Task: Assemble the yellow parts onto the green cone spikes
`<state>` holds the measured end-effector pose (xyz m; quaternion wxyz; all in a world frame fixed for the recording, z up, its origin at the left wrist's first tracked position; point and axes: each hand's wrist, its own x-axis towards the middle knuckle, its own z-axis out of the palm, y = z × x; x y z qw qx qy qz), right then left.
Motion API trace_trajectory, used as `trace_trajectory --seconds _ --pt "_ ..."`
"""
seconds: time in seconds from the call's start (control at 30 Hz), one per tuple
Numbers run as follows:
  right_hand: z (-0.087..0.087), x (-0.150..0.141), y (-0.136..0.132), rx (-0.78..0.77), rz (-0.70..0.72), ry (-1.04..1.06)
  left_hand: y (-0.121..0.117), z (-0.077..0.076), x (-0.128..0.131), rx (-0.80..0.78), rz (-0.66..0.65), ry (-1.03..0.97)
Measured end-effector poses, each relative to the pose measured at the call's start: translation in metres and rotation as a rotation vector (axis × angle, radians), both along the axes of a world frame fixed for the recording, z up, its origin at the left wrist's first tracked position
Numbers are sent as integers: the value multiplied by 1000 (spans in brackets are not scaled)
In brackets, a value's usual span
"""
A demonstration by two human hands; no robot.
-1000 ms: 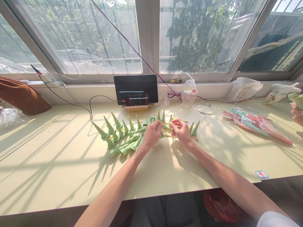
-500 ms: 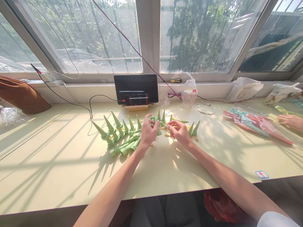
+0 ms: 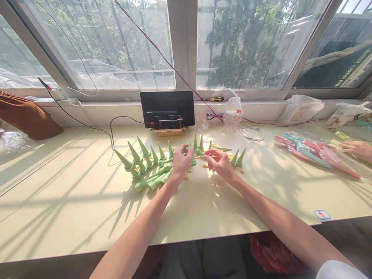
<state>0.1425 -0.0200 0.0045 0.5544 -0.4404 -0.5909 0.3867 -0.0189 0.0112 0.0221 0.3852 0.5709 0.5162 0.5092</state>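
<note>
My left hand (image 3: 183, 162) is closed around a green plastic part (image 3: 192, 159), partly hidden by the fingers. Just to its right, my right hand (image 3: 219, 162) pinches thumb and fingertips together; whatever lies between them is too small to make out. Green plastic cone spikes (image 3: 144, 149) stand point up in a row left of my left hand. In front of them lie several ribbed green tubes (image 3: 158, 181). More upright green cones (image 3: 240, 157) stand beyond and to the right of my right hand, with small yellow pieces (image 3: 205, 165) scattered between the hands.
Behind the parts, a phone (image 3: 168, 122) leans on a dark tablet (image 3: 167, 101). A coiled white cable (image 3: 251, 133) and a bagged cup (image 3: 233, 112) are at the back. Pink and teal bagged items (image 3: 316, 151) lie right, near another person's hand (image 3: 356, 149).
The green part in my left hand has turned and tilted, and its fingers have shifted slightly. My right hand has edged a little to the left, still pinched.
</note>
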Motion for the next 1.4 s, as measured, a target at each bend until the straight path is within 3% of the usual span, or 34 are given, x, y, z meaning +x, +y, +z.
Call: trace_trajectory --seconds 0.27,0.93,1.4 --pt "0 0 -1 -1 36 -21 -5 7 2 -45 -40 -40" --pt "-8 1 4 48 160 -36 -6 2 1 -108 -92 -25" --pt "-9 1 5 58 59 -29 -5 1 5 -208 -310 -179"
